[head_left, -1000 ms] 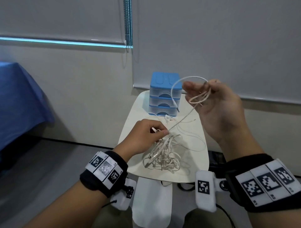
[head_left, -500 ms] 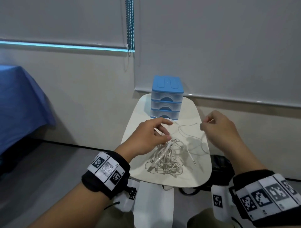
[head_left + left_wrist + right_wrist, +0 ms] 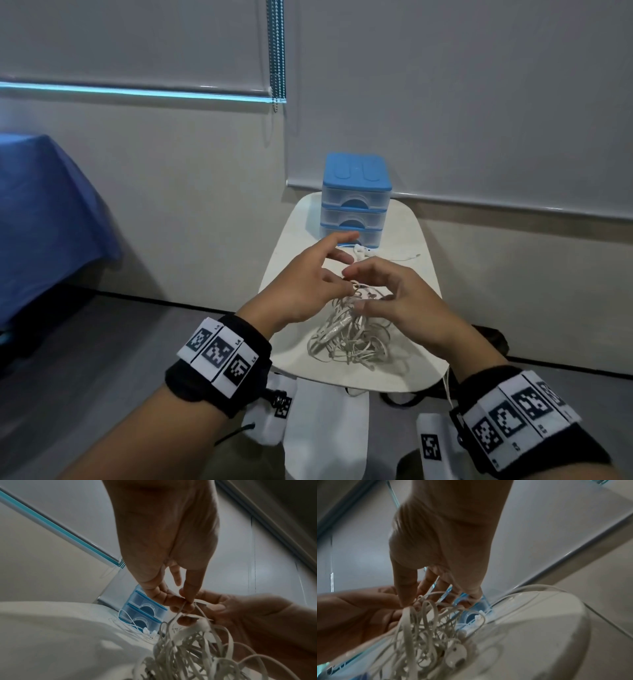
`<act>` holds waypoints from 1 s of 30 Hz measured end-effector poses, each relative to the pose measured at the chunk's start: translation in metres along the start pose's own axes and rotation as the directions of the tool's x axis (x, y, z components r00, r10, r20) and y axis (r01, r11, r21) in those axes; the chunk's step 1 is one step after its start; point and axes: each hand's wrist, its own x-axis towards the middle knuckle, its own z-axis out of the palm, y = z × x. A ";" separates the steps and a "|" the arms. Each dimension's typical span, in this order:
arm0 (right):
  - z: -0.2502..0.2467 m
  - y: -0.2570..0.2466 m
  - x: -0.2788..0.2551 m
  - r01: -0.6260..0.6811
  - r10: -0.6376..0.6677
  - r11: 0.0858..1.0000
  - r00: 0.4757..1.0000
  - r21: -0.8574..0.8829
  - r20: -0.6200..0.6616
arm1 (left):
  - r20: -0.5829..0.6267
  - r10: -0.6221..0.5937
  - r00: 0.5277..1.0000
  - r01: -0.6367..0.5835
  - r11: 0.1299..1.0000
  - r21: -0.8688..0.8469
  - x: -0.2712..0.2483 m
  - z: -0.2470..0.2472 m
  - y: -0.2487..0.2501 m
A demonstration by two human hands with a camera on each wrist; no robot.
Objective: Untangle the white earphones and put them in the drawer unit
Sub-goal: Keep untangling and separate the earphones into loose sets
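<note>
— Where are the earphones [image 3: 349, 334]?
— Bunched in a knot on the white table [image 3: 291, 346], near the drawers [image 3: 356, 202].
— And the hands?
— The left hand [image 3: 305, 287] pinches a strand at the top, likely to lift it free; the right hand [image 3: 400, 301] seems to pinch there too.
— Drawers?
— All closed; contents unclear.

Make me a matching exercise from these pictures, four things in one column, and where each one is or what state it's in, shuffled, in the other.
Things:
1. drawer unit
2. cable tangle
3. loose earbuds
4. left hand

Places or states:
A. pinching a strand at the top of the pile
B. heaped at the near middle of the table
C. far end of the table, all drawers shut
D. lying just in front of the bottom drawer

Pairs: 1-C, 2-B, 3-D, 4-A
</note>
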 end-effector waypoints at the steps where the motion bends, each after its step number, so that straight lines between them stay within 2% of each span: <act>1: 0.001 0.002 0.000 0.002 -0.002 1.000 1.000 0.013 0.011 | -0.005 0.005 1.000 -0.005 1.000 0.009 -0.001 0.000 -0.001; 4: 0.001 0.010 0.005 -0.030 0.033 0.998 0.998 0.050 -0.052 | -0.050 0.005 0.999 -0.006 1.000 -0.009 -0.001 -0.001 -0.003; 6: -0.001 0.022 0.007 -0.119 0.128 0.987 0.988 0.104 -0.087 | -0.108 -0.020 0.994 0.015 0.999 -0.047 0.000 -0.004 -0.006; 8: -0.002 0.035 0.008 -0.209 0.226 0.963 0.971 0.172 -0.083 | -0.094 -0.035 0.995 0.030 0.998 -0.052 -0.001 -0.005 -0.008; 11: -0.005 0.043 0.012 -0.257 0.285 0.938 0.954 0.231 -0.097 | 0.021 -0.036 0.999 0.034 0.996 0.080 -0.004 -0.003 -0.009; 14: -0.010 0.044 0.016 -0.297 0.332 0.920 0.937 0.257 -0.106 | 0.002 -0.055 0.998 0.053 0.968 0.246 -0.001 0.002 -0.010; 16: -0.012 0.048 0.017 -0.317 0.348 0.919 0.932 0.235 -0.102 | -0.014 -0.087 0.996 0.087 0.963 0.256 0.001 0.003 -0.012; 18: -0.014 0.050 0.017 -0.335 0.361 0.915 0.928 0.223 -0.087 | -0.034 -0.090 0.995 0.094 0.983 0.159 0.002 0.004 -0.010; 21: -0.016 0.051 0.018 -0.343 0.366 0.915 0.927 0.214 -0.082 | -0.107 -0.057 0.993 0.034 0.979 -0.200 0.004 0.002 -0.006; 23: -0.018 0.054 0.019 -0.342 0.365 0.916 0.928 0.210 -0.079 | -0.139 -0.033 0.990 -0.033 0.895 -0.444 0.005 -0.003 -0.002; 25: -0.021 0.056 0.021 -0.352 0.375 0.911 0.924 0.217 -0.075 | -0.142 0.011 0.990 -0.097 0.783 -0.615 0.003 -0.008 0.001; 28: -0.023 0.056 0.023 -0.374 0.402 0.894 0.913 0.248 -0.073 | -0.103 0.066 0.993 -0.120 0.683 -0.721 -0.001 -0.009 0.003; 30: -0.022 0.053 0.024 -0.381 0.414 0.883 0.907 0.273 -0.073 | -0.057 0.031 0.998 -0.062 0.704 -0.708 -0.001 -0.004 0.003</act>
